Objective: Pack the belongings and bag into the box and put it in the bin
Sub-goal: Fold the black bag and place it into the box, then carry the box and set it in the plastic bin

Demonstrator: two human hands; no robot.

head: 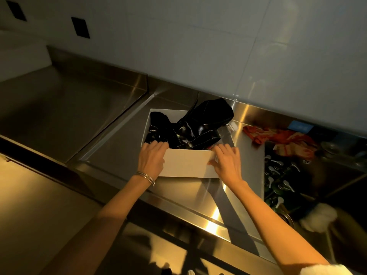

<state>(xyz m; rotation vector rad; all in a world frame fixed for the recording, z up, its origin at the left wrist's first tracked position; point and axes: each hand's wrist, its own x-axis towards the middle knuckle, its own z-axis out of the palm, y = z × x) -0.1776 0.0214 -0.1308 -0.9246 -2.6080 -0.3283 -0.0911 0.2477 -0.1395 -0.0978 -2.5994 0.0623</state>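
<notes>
A white cardboard box rests on the steel counter. A shiny black bag fills it and sticks out over the far rim. A clear plastic bottle with a white cap lies at the box's right edge beside the bag. My left hand grips the near left corner of the box, fingers over the rim and touching the bag. My right hand holds the near right corner, thumb on the front wall.
A recessed steel basin surrounds the box. At the right a sink holds green dishes and white spoons, with an orange-red cloth on its rim. A tiled wall stands behind. A lower steel surface lies at the left.
</notes>
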